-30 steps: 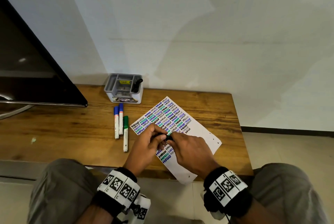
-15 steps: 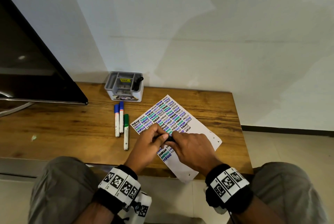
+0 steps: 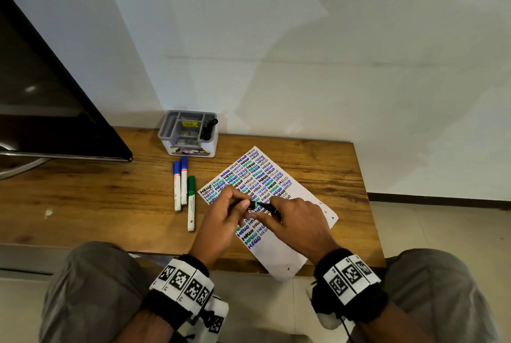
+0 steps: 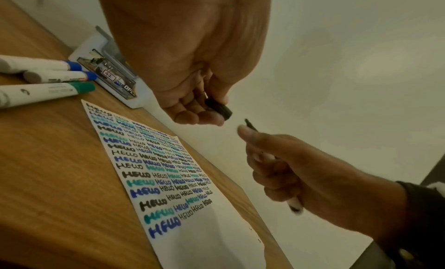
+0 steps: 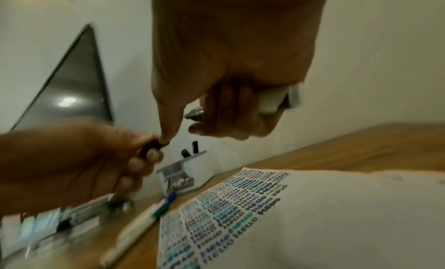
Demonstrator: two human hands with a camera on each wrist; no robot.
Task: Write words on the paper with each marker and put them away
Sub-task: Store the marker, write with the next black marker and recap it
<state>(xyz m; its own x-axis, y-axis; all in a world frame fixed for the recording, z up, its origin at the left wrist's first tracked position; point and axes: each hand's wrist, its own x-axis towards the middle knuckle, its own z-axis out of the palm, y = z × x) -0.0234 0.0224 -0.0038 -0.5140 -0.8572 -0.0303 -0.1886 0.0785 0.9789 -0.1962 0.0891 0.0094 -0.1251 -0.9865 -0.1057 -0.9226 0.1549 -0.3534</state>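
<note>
Over the paper [image 3: 279, 250], filled with rows of "HELLO", my two hands meet. My left hand [image 3: 241, 203] pinches a black cap [image 4: 219, 109] between thumb and fingers. My right hand [image 3: 266, 210] grips a white-bodied black marker [image 5: 272, 99], its dark tip [image 4: 249, 123] bare and a short gap from the cap. Two blue markers [image 3: 180, 183] and a green marker [image 3: 191, 201], all capped, lie side by side on the table left of the paper.
A grey-and-white desk organizer [image 3: 190, 146] stands against the wall behind the markers, with black markers [image 3: 210, 125] upright in its right slot. A dark screen [image 3: 41, 93] leans over the wooden table's [image 3: 83, 204] left part. The paper's near corner overhangs the table's front edge.
The hands, joined on the marker before, have drawn slightly apart: the cap has come off in my left hand and the tip is bare.
</note>
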